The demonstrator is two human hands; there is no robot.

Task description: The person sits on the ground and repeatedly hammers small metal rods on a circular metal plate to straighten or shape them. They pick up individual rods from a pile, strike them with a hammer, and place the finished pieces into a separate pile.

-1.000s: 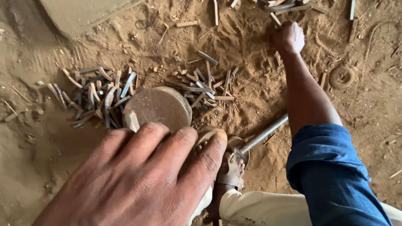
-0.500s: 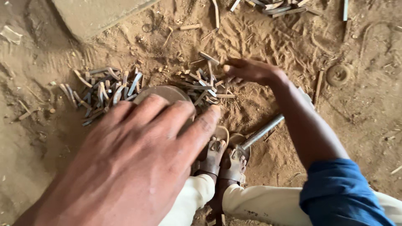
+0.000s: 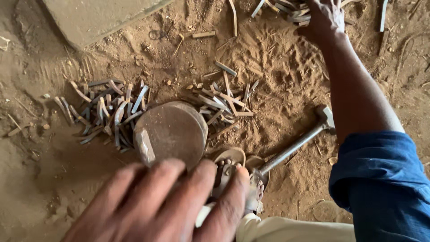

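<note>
Sand covers the floor, and a round metal block sits in it near the middle of the view. Left hand hovers close to the camera just below the block, palm down, its grip loose with fingers spread apart and holding nothing; it is blurred, so whether the fingertips touch the block's near edge is hard to tell. Right hand reaches far beyond the block to the upper right, fingers curled down into a scatter of metal strips; the grip looks partly closed on them, though I cannot tell whether any strip is actually clamped. One pile of bent metal strips lies just left of the block, touching its side. Another pile of straighter strips lies just right of and behind the block. A hammer rests on the sand to the block's right, head pointing away, its handle running down toward sandalled feet below the block.
</note>
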